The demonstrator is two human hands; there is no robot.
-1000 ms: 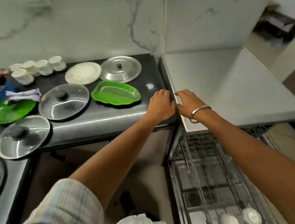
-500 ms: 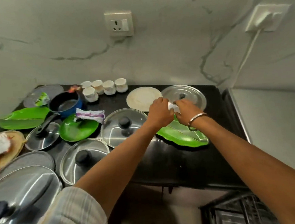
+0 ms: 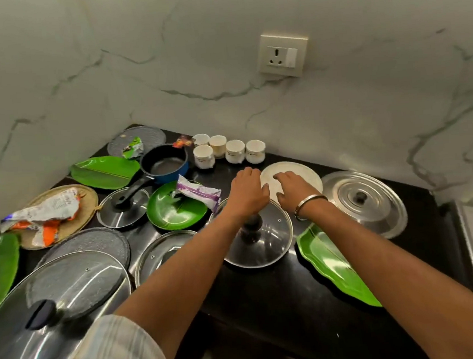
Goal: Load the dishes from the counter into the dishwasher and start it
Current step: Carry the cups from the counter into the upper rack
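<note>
1. Our right hand (image 3: 294, 187) lies flat, fingers spread, on the near rim of the white plate (image 3: 300, 174); we cannot tell if the fingers already hold the rim. Our left hand (image 3: 247, 191) is half curled and holds nothing, just beside the plate's left edge.
2. One second ago both hands were at the right end of the counter (image 3: 266, 290), next to the open dishwasher; half a second ago they were above the green leaf plate (image 3: 335, 265). Now they reach farther, to the back edge of the counter.
3. The view has turned away too, so the dishwasher is not visible now.
4. We judge that loading goes on and the white plate is the next dish. The white cups (image 3: 234, 151) and the glass lid (image 3: 258, 234) stay near it.
</note>
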